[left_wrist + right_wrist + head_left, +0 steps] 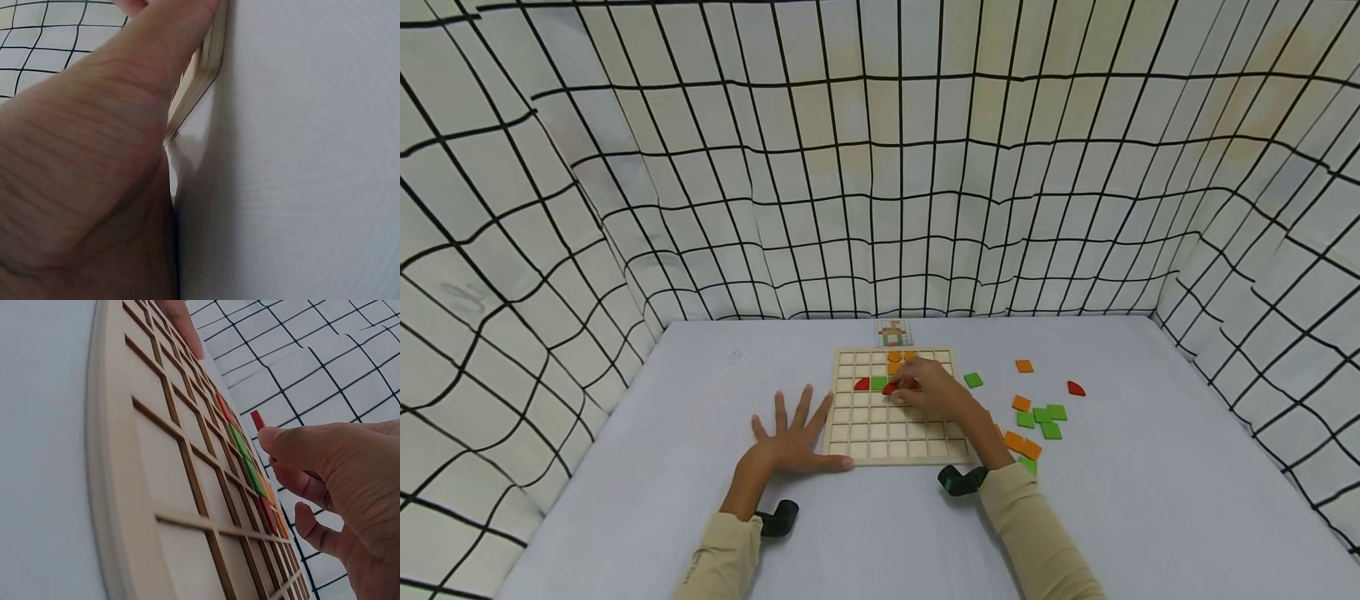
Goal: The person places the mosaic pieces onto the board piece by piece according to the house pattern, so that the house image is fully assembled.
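A wooden grid board (880,454) lies on the table. My left hand (790,446) is spread flat beside its left edge, the thumb along the near left corner and a fingertip at the side. Between thumb and fingertips, my right hand (932,390) pinches a small red tile (257,420) above the board. Two green tiles (253,475) sit side by side in the grid, with a red quarter-round tile (862,384) at one end and another red tile (267,514) at the other. Farther up the board are several orange tiles (894,368), partly behind the right hand.
A small pattern card (893,333) lies just beyond the board. Loose green tiles (1051,431), orange tiles (1022,444) and a red quarter-round tile (1076,388) are scattered on the right of the white table (625,500). A black-grid netting wall (887,175) encloses the far side and both flanks.
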`<action>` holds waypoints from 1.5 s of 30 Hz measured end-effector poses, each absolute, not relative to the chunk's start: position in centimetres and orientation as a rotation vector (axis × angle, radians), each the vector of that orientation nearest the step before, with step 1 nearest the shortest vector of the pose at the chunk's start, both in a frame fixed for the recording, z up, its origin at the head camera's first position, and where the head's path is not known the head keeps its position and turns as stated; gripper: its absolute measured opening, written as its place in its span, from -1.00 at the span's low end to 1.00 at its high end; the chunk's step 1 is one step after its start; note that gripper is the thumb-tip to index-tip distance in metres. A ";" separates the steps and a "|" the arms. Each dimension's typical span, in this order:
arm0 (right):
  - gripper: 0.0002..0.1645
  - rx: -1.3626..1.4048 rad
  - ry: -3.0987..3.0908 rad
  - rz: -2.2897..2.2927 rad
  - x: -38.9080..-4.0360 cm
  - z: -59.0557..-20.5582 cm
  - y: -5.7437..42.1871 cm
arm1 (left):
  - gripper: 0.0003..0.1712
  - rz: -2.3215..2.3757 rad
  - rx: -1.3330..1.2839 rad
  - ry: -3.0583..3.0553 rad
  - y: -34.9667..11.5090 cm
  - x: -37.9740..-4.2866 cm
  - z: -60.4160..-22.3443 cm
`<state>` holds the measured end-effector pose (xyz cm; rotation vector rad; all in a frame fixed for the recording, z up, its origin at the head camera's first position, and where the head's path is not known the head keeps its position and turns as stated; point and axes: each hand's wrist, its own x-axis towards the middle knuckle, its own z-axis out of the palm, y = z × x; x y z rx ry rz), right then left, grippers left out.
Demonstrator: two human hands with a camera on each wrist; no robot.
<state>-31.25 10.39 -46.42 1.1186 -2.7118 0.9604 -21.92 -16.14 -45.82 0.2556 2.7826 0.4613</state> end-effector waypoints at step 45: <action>-0.71 0.963 -2.716 0.753 -29.9 -48.0 2.9 | 0.35 0.460 0.274 2.769 -16.2 -21.9 -45.6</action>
